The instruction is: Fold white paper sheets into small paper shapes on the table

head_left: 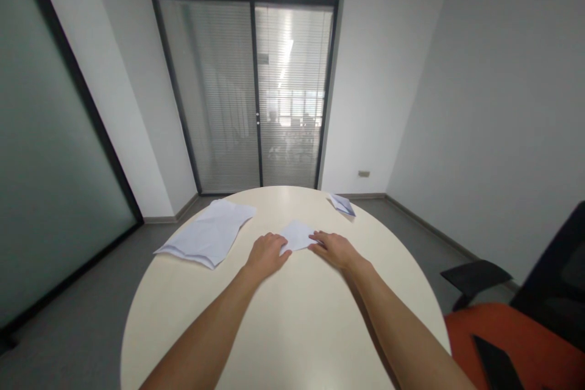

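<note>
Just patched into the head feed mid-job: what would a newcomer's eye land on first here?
Both hands meet at mid-table: the left hand and the right hand touch opposite edges of a small white paper lying on the round cream table. A loose stack of white sheets lies at the table's left edge, and a small folded paper sits at its far right edge. An orange chair stands at lower right.

A round cream table (297, 329) stands before blinded glass doors (249, 97), white walls (503, 103), grey floor (82, 317).
</note>
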The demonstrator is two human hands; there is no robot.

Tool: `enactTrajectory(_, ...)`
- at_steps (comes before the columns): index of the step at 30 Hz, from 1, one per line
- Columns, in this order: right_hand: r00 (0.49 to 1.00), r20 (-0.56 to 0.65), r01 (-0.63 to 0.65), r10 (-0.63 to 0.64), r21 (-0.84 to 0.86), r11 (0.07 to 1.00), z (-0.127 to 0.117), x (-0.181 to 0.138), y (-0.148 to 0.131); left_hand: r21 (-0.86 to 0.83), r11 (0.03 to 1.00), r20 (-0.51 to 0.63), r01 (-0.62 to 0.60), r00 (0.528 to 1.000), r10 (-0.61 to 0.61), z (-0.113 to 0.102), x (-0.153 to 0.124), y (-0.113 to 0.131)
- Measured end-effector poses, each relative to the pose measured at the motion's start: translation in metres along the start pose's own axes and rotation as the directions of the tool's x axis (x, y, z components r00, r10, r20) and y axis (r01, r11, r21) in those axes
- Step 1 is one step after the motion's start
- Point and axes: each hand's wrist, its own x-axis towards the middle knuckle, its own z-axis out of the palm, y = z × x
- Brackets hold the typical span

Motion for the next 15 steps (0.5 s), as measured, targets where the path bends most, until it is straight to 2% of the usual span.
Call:
enactTrajectory(7,1.0,0.005,0.003,-0.003,0.02,1.0,-0.0018,0.0001,0.0018,0.019,1.0,-0.007,0.011,1.0,-0.011,0.0006,0.0005,0.0013)
enactTrajectory(15,0.995,0.036,0.086,-0.088,0.061,0.994,-0.007,-0.0006,0.0072,0.009,1.0,0.034,0.027,0.999,-0.027,-0.0058,-0.0003,0.0033)
